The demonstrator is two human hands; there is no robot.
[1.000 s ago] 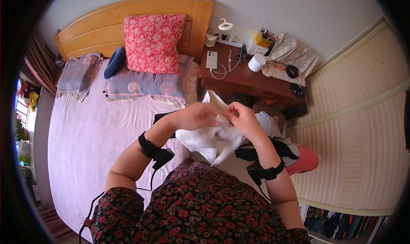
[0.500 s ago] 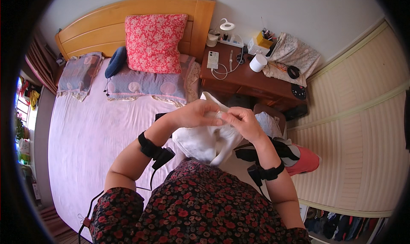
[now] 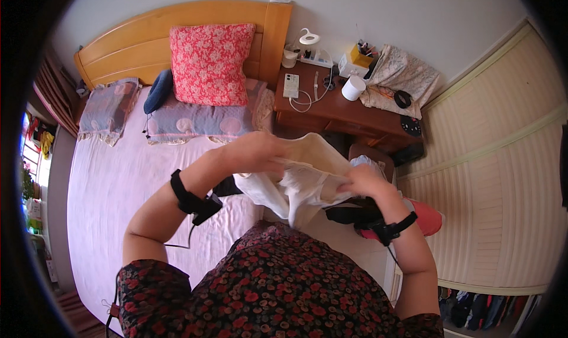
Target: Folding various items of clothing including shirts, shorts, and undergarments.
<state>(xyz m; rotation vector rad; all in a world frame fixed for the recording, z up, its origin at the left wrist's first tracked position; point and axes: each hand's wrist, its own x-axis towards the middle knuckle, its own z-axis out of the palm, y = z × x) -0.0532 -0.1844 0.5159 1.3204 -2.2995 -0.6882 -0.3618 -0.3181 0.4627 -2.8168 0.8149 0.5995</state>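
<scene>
A pair of white trousers (image 3: 281, 193) hangs in front of my body, its waist spread wide between my two hands. My left hand (image 3: 258, 151) is closed on the left side of the waistband. On the right side, my right hand (image 3: 368, 180) grips the edge of the same waistband. The paler inside of the waist shows between the hands. Below, the cloth falls in loose folds; the lower part is partly hidden behind my floral top.
A bed (image 3: 118, 202) with a pink sheet lies to the left, bearing a red floral cushion (image 3: 211, 64). Beyond the trousers stands a brown desk (image 3: 307, 119) with a phone (image 3: 291, 84) and white cup (image 3: 354, 87). A black and pink item (image 3: 427, 218) lies right, near a sliding wardrobe (image 3: 473, 219).
My hands were close together at the gathered waistband. They have moved apart, left hand leftward and right hand rightward, and the waist of the trousers has opened out between them.
</scene>
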